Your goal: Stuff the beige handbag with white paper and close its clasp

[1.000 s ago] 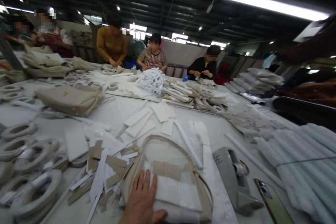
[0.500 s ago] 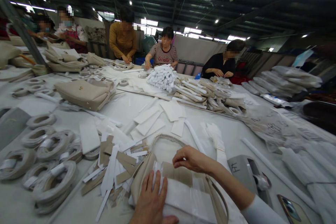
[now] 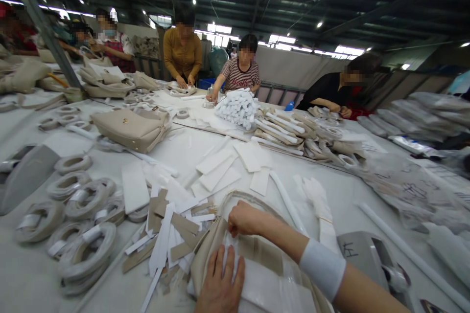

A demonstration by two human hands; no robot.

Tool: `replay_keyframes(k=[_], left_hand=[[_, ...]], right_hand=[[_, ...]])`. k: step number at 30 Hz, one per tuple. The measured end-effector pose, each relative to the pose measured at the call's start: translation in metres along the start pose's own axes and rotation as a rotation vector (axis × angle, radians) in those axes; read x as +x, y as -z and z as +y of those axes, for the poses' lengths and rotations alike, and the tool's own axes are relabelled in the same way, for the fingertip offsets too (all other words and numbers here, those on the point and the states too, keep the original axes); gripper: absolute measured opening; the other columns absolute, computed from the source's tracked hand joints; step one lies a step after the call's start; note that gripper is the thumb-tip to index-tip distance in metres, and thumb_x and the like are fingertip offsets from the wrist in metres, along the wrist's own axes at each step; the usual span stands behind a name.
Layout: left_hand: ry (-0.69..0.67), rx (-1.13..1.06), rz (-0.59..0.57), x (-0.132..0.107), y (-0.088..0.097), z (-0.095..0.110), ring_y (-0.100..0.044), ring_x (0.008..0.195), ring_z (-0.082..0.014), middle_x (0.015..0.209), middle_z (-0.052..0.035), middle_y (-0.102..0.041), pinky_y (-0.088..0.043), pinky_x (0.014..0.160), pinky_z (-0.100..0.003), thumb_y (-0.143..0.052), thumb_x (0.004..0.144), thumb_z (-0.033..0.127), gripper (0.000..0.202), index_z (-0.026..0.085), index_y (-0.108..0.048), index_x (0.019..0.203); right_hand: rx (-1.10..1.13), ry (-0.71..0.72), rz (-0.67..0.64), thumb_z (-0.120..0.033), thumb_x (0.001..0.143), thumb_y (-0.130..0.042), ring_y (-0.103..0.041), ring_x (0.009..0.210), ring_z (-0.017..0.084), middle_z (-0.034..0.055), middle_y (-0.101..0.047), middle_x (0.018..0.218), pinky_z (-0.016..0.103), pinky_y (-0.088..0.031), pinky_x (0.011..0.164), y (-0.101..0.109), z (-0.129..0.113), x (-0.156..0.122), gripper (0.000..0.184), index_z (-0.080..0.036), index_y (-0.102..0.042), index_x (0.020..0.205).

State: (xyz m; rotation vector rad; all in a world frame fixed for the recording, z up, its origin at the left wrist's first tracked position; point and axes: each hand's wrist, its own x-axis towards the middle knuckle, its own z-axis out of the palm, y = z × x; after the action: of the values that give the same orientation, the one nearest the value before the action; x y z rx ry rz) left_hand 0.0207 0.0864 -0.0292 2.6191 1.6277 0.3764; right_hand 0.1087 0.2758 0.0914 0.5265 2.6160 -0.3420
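A beige handbag lies in front of me, with a white sheet and clear, shiny film over its side. My left hand rests flat on the sheet and bag, fingers outstretched. Above it my right hand is closed at the bag's upper left edge, beside the film. Its fingertips point down, and whatever is between them is too hidden to name. Behind the right hand arches the bag's strap. Beige and white strips are heaped just left of the bag.
Coiled, wrapped straps cover the left side. White pads lie beyond the bag. A grey tape dispenser stands at right, near a white rod. Another beige handbag sits farther back. Several people work across the table.
My right hand has moved left to the bag's upper left edge, and its fingers have closed. My left hand stays flat on the bag. The view has shifted slightly.
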Motion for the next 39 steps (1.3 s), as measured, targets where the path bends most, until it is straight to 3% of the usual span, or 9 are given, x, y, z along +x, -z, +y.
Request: replay_keyframes(k=[5, 12, 18, 22, 24, 27, 32, 39], left_hand=[[0.001, 0.020, 0.049, -0.002, -0.005, -0.001, -0.040, 0.127, -0.0413, 0.145, -0.0213, -0.036, -0.027, 0.103, -0.052, -0.039, 0.074, 0.081, 0.099, 0.018, -0.022, 0.148], [-0.013, 0.058, 0.102, -0.001, -0.010, -0.002, -0.042, 0.125, -0.0404, 0.143, -0.0201, -0.040, -0.027, 0.104, -0.051, -0.038, 0.075, 0.081, 0.095, 0.018, -0.027, 0.146], [-0.025, 0.119, 0.154, 0.000, -0.006, -0.005, -0.046, 0.123, -0.0332, 0.141, -0.0140, -0.046, -0.023, 0.107, -0.046, -0.040, 0.088, 0.060, 0.071, 0.022, -0.026, 0.146], [-0.031, 0.145, 0.192, 0.000, -0.005, -0.006, -0.047, 0.122, -0.0327, 0.139, -0.0139, -0.048, -0.026, 0.106, -0.046, -0.041, 0.089, 0.055, 0.067, 0.021, -0.028, 0.146], [-0.028, 0.139, 0.200, 0.000, -0.006, -0.006, -0.047, 0.122, -0.0327, 0.139, -0.0138, -0.048, -0.026, 0.106, -0.046, -0.041, 0.088, 0.057, 0.069, 0.022, -0.029, 0.145], [-0.029, 0.111, 0.207, 0.000, -0.006, -0.003, -0.046, 0.123, -0.0356, 0.140, -0.0171, -0.046, -0.026, 0.105, -0.048, -0.041, 0.083, 0.068, 0.080, 0.019, -0.029, 0.145], [0.020, 0.081, 0.211, 0.002, -0.004, 0.003, -0.046, 0.122, -0.0396, 0.138, -0.0200, -0.047, -0.030, 0.100, -0.051, -0.038, 0.072, 0.083, 0.097, 0.018, -0.031, 0.144], [-0.029, 0.146, 0.273, -0.003, 0.000, 0.001, -0.046, 0.124, -0.0395, 0.137, -0.0216, -0.047, -0.032, 0.100, -0.050, -0.042, 0.072, 0.081, 0.098, 0.021, -0.024, 0.147]], right_hand=[[-0.024, -0.036, -0.007, -0.025, 0.068, -0.075, -0.060, 0.068, 0.018, 0.0020, -0.071, 0.067, 0.031, -0.037, 0.074, -0.016, 0.002, 0.012, 0.007, -0.023, -0.076, 0.075], [0.074, -0.114, -0.006, -0.027, 0.065, -0.076, -0.051, 0.053, 0.012, -0.0029, -0.063, 0.055, 0.022, -0.033, 0.054, -0.020, 0.011, 0.017, 0.015, -0.020, -0.076, 0.078], [0.203, -0.190, 0.034, -0.033, 0.055, -0.083, -0.050, 0.052, 0.011, -0.0033, -0.064, 0.059, 0.021, -0.033, 0.051, -0.026, 0.029, 0.022, 0.023, -0.020, -0.074, 0.071], [0.219, -0.342, 0.192, -0.029, 0.071, -0.073, -0.055, 0.064, 0.016, 0.0059, -0.068, 0.071, 0.025, -0.036, 0.059, -0.026, 0.036, 0.008, 0.015, -0.015, -0.073, 0.076], [0.238, -0.390, 0.284, -0.032, 0.084, -0.059, -0.057, 0.072, 0.019, 0.0104, -0.069, 0.079, 0.027, -0.036, 0.064, -0.028, 0.030, -0.005, 0.023, -0.013, -0.071, 0.083], [0.310, -0.380, 0.338, -0.035, 0.092, -0.044, -0.056, 0.071, 0.016, 0.0091, -0.069, 0.079, 0.026, -0.034, 0.065, -0.041, 0.010, -0.021, 0.035, -0.015, -0.070, 0.080], [0.444, -0.374, 0.300, -0.036, 0.089, -0.044, -0.044, 0.054, 0.011, 0.0032, -0.059, 0.059, 0.023, -0.029, 0.054, -0.063, -0.021, -0.026, 0.038, -0.015, -0.065, 0.065], [0.574, -0.333, 0.192, -0.039, 0.083, -0.050, -0.034, 0.053, 0.008, -0.0038, -0.042, 0.055, 0.021, -0.027, 0.049, -0.053, -0.017, -0.024, 0.034, -0.013, -0.063, 0.065]])
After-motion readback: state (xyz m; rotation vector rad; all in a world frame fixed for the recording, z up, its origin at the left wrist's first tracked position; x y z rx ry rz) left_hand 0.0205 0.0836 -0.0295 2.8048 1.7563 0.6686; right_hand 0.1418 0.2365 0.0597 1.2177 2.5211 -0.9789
